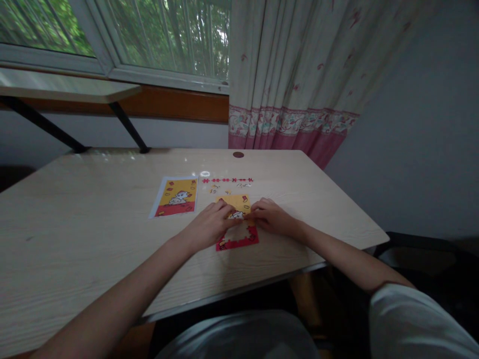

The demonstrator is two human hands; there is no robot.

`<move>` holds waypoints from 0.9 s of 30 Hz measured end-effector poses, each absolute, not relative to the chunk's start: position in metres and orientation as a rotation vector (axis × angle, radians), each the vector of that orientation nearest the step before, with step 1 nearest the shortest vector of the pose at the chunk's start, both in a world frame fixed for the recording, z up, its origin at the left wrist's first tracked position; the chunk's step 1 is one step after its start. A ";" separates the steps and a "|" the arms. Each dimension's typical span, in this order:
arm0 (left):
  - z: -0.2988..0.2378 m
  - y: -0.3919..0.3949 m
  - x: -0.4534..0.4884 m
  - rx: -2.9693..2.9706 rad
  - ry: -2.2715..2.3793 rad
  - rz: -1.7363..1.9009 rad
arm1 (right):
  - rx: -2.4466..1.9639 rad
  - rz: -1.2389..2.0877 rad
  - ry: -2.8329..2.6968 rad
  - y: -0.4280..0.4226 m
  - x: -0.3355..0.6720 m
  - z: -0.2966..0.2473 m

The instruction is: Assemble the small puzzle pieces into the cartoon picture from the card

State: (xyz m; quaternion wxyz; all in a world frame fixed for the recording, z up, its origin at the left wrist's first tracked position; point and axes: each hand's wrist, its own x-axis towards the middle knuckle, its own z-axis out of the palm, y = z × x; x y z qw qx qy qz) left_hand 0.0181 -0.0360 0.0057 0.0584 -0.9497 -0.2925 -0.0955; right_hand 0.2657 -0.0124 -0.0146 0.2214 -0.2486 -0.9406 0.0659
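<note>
A partly assembled jigsaw puzzle (237,238), yellow above and red below, lies on the pale wooden table (93,239). My left hand (207,225) rests on its left side with fingers curled toward the middle. My right hand (270,216) presses on its right side, fingertips together at a piece near the centre. What the fingertips pinch is too small to make out. A row of loose red pieces (227,180) and a few small pale pieces (224,189) lie just beyond the puzzle. A reference picture card (175,197) with the same yellow and red design lies to the left.
A round cable hole (238,154) marks the table's far edge. A window (123,35) and a floral curtain (295,75) stand behind. A shelf on black brackets (63,89) hangs at the back left. The table's right corner (379,234) is near my right arm.
</note>
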 end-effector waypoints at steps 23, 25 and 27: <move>0.014 -0.030 0.006 -2.810 -1.008 -0.227 | -0.782 0.196 -2.654 -0.015 0.265 -0.008; 0.015 -0.028 0.000 -2.809 -1.038 -0.258 | -0.787 0.205 -2.643 -0.016 0.265 -0.007; 0.017 -0.025 -0.004 -2.802 -1.059 -0.277 | -0.804 0.206 -2.650 -0.017 0.264 -0.004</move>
